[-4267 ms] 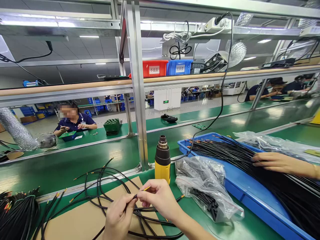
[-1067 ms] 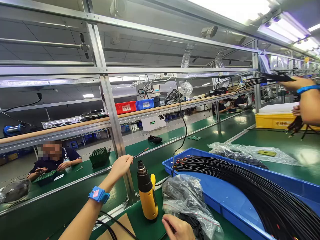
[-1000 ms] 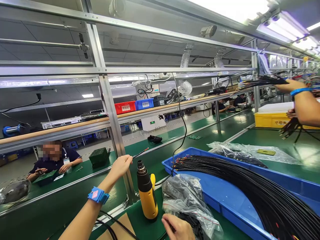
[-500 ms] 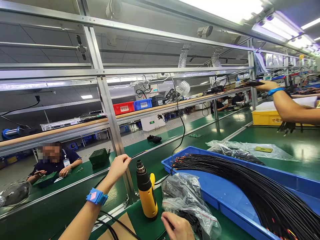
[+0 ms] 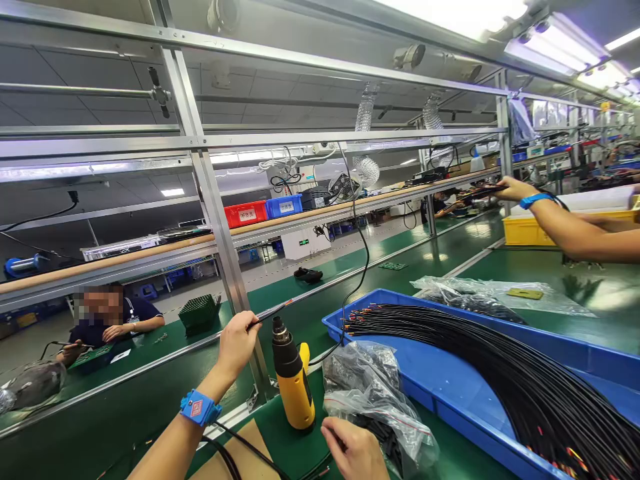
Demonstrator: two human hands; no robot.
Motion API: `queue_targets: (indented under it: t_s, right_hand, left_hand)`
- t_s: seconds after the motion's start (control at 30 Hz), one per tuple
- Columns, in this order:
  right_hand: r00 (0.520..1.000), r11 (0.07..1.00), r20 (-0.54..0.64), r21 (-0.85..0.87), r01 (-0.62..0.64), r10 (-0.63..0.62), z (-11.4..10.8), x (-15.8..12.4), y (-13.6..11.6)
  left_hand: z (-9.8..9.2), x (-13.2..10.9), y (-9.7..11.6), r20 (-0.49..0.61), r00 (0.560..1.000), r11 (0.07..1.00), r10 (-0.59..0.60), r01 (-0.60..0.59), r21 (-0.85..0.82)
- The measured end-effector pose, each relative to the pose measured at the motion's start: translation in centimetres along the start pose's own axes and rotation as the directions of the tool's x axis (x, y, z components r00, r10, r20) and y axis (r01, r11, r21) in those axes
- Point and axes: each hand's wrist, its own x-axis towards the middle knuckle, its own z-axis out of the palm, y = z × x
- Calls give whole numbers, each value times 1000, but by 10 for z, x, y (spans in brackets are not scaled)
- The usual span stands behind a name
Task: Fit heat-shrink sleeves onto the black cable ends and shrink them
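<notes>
A thin black cable (image 5: 273, 313) with an orange-red end is pinched in my left hand (image 5: 239, 339), raised in front of the metal post. My right hand (image 5: 356, 448) is low at the bottom centre, its fingers closed beside a clear plastic bag (image 5: 370, 387) of black pieces; what it holds, if anything, is hidden. Between my hands a yellow and black heat gun (image 5: 295, 387) stands upright, nozzle up. More black cables (image 5: 245, 450) run over a brown cardboard piece (image 5: 257, 433) below my left wrist.
At right, a long blue tray (image 5: 450, 413) holds a bundle of black cables (image 5: 480, 353). Behind it lie a plastic bag (image 5: 460, 297) and a yellow bin (image 5: 530, 230). Another person's arm (image 5: 570, 227) reaches in from the right. A person (image 5: 140, 313) sits across the bench at left.
The cable in my left hand now points up and right, with more of its coloured end showing. The other person's arm at right has moved left and slightly down.
</notes>
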Motion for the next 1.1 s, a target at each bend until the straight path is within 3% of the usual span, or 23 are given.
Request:
queue_targets:
  t_s: [0.47,0.67,0.8,0.93,1.1]
  right_hand:
    - [1000,999,-27,40,-4,5,-3,1,-4]
    - [999,1000,-30,28,-11,12,-4,1,-6]
    - [999,1000,-20,10,-26,26,-4,2,-5]
    - [997,985,5,-160,-72,74,-7,2,3]
    - [992,870,-1,-480,-111,126,-14,-2,18]
  left_hand:
    - [-16,-17,-22,-32,998,994,55,-52,92]
    - [-16,-13,-21,88,992,995,-88,84,52]
    - [-13,-8,-18,138,985,995,-101,98,27]
    - [-8,-6,-16,130,987,996,-90,88,19]
    - [-5,-7,-15,127,988,996,-89,88,13]
